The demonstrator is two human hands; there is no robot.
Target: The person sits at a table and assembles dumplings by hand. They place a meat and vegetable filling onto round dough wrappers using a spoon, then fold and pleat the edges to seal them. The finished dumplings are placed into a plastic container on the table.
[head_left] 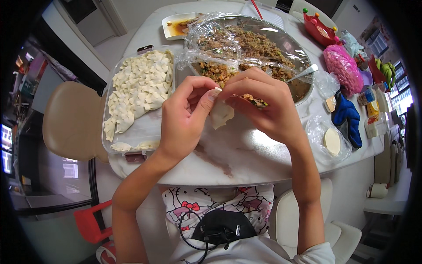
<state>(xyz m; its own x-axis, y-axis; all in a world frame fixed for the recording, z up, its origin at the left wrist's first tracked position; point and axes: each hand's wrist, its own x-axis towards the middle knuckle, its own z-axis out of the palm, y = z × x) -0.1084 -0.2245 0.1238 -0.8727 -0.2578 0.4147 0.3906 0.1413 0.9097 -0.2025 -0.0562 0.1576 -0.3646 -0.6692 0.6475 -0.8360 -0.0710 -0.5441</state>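
Between my two hands hangs a pale dumpling wrapper (221, 115), pinched at its upper edge above the table. My left hand (187, 114) grips it between thumb and bent fingers. Opposite, my right hand (261, 101) closes on the same edge with its fingertips. Whether filling lies inside the wrapper I cannot tell. Just beyond my hands is a large metal basin (303, 90) of minced filling (263, 48), partly covered with crumpled plastic wrap (211, 31). A spoon (303, 72) rests in it at the right. A clear plastic tray (145, 127) of folded dumplings (140, 83) stands to the left.
A white dish (169, 30) with brown liquid sits behind the tray. At the right, a stack of round wrappers (332, 141) lies in a plastic bag, near a blue cloth item (347, 116), a pink bag (343, 68) and a red bowl (321, 31). Chairs (72, 121) flank the marble table (184, 174).
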